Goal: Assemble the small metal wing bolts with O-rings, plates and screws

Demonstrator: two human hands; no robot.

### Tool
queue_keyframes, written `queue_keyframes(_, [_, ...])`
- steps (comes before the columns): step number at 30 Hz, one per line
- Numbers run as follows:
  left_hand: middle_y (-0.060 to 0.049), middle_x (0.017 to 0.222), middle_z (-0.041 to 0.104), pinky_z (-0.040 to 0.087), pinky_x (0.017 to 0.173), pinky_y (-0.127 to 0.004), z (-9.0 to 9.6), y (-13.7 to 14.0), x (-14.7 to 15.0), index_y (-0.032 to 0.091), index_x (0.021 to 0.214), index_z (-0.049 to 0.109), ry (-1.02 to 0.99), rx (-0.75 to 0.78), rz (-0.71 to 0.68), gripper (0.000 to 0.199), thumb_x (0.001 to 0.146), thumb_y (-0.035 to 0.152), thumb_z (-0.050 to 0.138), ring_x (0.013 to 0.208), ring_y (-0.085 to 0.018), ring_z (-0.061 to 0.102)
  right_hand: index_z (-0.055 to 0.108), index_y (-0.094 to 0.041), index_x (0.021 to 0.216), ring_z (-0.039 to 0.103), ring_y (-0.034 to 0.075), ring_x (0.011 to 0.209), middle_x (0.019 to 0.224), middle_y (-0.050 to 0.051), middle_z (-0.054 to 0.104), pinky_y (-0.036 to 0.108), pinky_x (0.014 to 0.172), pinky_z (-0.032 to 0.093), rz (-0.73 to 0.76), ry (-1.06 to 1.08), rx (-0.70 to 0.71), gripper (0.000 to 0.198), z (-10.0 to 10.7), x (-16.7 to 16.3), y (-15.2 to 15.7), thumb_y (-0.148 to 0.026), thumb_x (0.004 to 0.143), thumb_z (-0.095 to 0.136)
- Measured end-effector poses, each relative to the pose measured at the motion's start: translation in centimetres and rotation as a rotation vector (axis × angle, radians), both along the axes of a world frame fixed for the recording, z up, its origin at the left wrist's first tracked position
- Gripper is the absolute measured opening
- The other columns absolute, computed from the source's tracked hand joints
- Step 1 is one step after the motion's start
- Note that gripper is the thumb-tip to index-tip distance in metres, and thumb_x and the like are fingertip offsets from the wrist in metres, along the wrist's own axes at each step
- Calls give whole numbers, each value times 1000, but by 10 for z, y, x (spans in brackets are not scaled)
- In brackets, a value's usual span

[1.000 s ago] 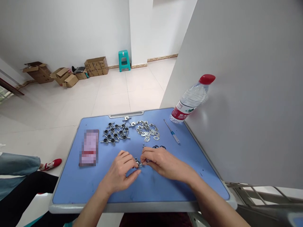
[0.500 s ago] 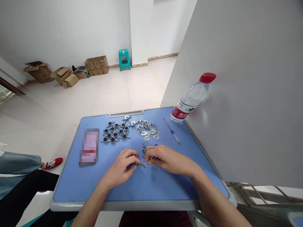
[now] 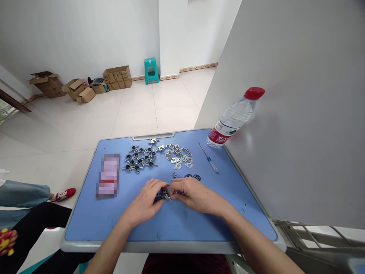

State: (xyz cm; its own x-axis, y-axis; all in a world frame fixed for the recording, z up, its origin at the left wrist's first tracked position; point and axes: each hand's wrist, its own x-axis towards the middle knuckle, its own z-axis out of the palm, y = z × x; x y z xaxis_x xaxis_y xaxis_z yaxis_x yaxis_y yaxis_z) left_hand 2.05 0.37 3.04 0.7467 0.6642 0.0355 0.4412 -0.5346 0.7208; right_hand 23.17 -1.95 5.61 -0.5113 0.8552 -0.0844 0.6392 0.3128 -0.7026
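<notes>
Near the front middle of the table, a small metal fitting with a dark round centre point(image 3: 165, 195) sits between my two hands. My left hand point(image 3: 146, 198) grips its left side with thumb and fingers. The fingertips of my right hand point(image 3: 195, 193) pinch at its right edge; whether they hold a smaller piece too is hidden. Just beyond the right fingers lie small screws point(image 3: 174, 175), partly covered, and several black rings point(image 3: 196, 177). Further back are flat metal plates point(image 3: 178, 166), shiny lever pieces point(image 3: 174, 150) and a group of similar black-centred fittings point(image 3: 139, 161).
A phone point(image 3: 108, 176) lies on the left of the blue table point(image 3: 94, 224). At the right are a screwdriver point(image 3: 208, 158) and a water bottle point(image 3: 230, 120) beside a grey partition point(image 3: 299, 114). Another person's leg point(image 3: 31, 232) is at left. Boxes point(image 3: 117, 78) and a stool point(image 3: 151, 71) stand behind.
The fitting between my hands has turned so its dark round face shows. My right hand has shifted slightly, uncovering the black rings. A person's hand with a red-yellow object appears at lower left.
</notes>
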Motion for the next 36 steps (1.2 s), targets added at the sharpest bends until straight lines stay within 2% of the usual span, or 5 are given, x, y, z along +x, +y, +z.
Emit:
queue_keyframes(5, [-3,107,60,48,91,-40,3,-1,1,25,119,51,20,5,10,48,79,0,49,102,-22,55,66,-18,76,57,15,70,75,1,67,24,66,36,-130,0,-70,15,-1,-9,-1,-9,84,57])
queue_keyframes(13, [-5,108,58,49,82,-36,3,-5,3,21,101,51,25,127,57,28,79,15,66,98,-23,57,66,-18,74,51,12,60,66,-1,62,22,59,32,-247,24,-166,15,2,-14,-1,-11,82,56])
queue_keyframes(21, [-4,92,61,46,72,-35,-2,-6,7,20,92,53,61,375,44,7,89,17,59,84,-22,55,66,-17,79,54,13,65,72,1,65,23,60,33,-261,1,-183,11,-4,-15,1,-13,85,58])
queue_keyframes(28, [-4,88,62,43,69,-35,-2,-7,8,19,92,55,109,408,59,4,89,19,57,81,-22,54,63,-18,83,54,14,65,75,0,65,24,62,35,-289,-26,-162,11,5,-5,2,-16,90,55])
queue_keyframes(36, [-4,87,61,42,69,-35,-3,-8,8,18,92,57,123,418,45,4,92,22,56,80,-21,53,65,-19,82,60,18,73,81,3,69,26,62,32,-177,-230,-153,7,5,0,-4,-13,85,61])
